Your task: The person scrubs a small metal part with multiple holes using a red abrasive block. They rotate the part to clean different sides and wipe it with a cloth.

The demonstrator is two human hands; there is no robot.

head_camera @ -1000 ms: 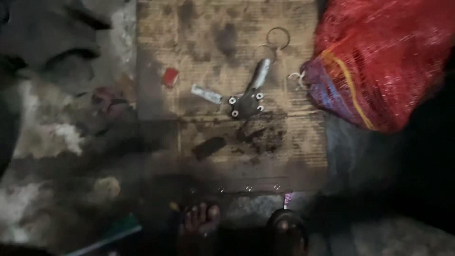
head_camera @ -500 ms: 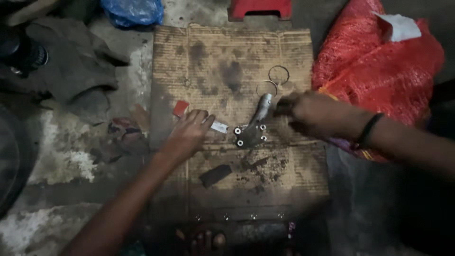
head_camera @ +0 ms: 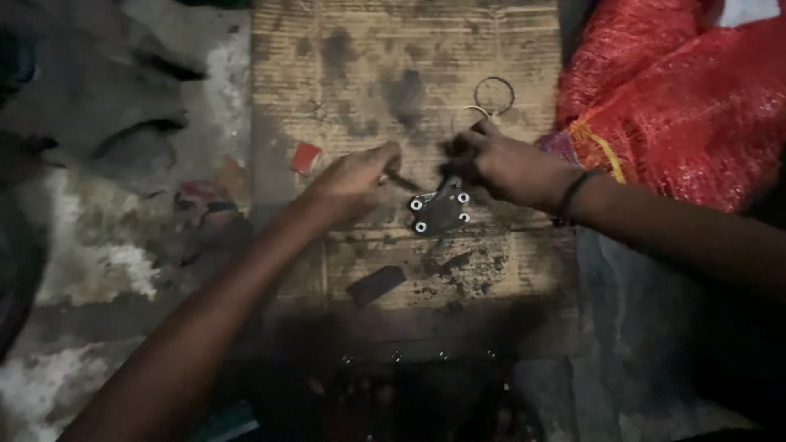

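Metal bracket (head_camera: 442, 211) is lying on stained cardboard (head_camera: 344, 49). Right hand (head_camera: 503, 164) is gripping its upper end. Left hand (head_camera: 352, 184) is pinching a thin tool (head_camera: 403, 181) beside it.

A bulging red mesh sack (head_camera: 679, 106) with a yellow-and-purple band lies at two o'clock, a white rectangular label (head_camera: 749, 11) on its top edge at one o'clock.

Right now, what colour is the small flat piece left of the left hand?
Red: the small flat piece on the cardboard, in the head view.
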